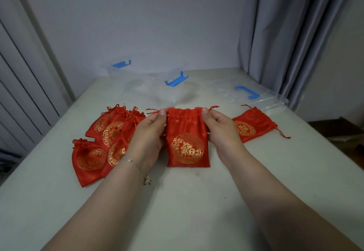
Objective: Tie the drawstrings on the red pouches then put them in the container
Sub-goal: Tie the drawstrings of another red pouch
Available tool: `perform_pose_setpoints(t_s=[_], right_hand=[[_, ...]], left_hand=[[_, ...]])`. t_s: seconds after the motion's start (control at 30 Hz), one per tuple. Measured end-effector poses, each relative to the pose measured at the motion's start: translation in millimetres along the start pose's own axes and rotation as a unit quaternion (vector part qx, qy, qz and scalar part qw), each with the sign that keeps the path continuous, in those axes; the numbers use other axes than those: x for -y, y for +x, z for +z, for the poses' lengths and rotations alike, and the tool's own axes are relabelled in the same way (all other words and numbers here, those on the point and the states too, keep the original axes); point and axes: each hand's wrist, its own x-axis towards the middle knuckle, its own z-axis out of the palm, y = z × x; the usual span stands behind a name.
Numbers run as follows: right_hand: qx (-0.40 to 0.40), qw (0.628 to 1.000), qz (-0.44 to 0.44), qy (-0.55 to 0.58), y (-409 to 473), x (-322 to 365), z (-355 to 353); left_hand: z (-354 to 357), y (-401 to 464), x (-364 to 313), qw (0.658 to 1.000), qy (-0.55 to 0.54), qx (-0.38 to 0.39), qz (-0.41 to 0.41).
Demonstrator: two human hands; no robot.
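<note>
Pinching the top corners of a red pouch (187,138) with left hand (149,134) and right hand (220,130), tied pouches (102,142) at 9 o'clock, clear container (149,85) at 12.

1. Red pouch (187,138), satin, gold round emblem on the front; held upright at centre, top edge partly gathered, drawstring ends (213,107) sticking out to both sides, untied.
2. Tied pouches (102,142), same design, overlapping in a heap on the left, necks cinched and knotted.
3. Single pouch (254,125) lying flat on the right, strings loose.
4. Clear container (149,91) with blue latches behind them, open; lid (254,95) lies to its right.
</note>
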Motion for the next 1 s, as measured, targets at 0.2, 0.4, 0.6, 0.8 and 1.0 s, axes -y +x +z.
perform_pose_setpoints(t_s=[0.2,0.4,0.6,0.8,1.0], right_hand=[[-0.025,0.998,-0.01,0.05,0,2,0],[-0.082,0.995,-0.045,0.045,2,10,-5],[-0.107,0.991,-0.053,0.06,5,16,-12],[-0.133,0.988,-0.046,0.065,11,14,-20],[-0.015,0.989,0.086,-0.118,10,14,-30]], left_hand=[[-3,2,1,0.994,0.075,-0.074,0.043],[-17,11,1,0.924,0.313,-0.12,0.185],[-6,-3,-13,0.968,0.147,0.005,0.204],[6,-20,-19,0.975,-0.001,0.148,0.166],[1,-16,-20,0.971,0.084,0.104,0.199]])
